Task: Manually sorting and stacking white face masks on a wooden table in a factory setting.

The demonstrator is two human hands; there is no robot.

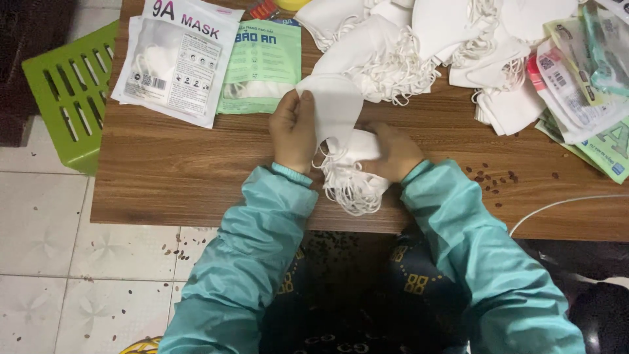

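My left hand (293, 130) pinches the edge of a white face mask (335, 108) and lifts it off a small stack. My right hand (393, 153) presses down on that stack of white masks (350, 172), whose ear loops spill toward the table's near edge. Both hands sit at the middle of a wooden table (183, 164). Both arms wear teal sleeves.
A big heap of loose white masks (432, 46) lies at the back. A white mask packet (173, 62) and a green one (262, 65) lie at the back left. More packets (583, 92) pile at the right. A green plastic stool (69, 92) stands left. A white cable (563, 203) crosses the right edge.
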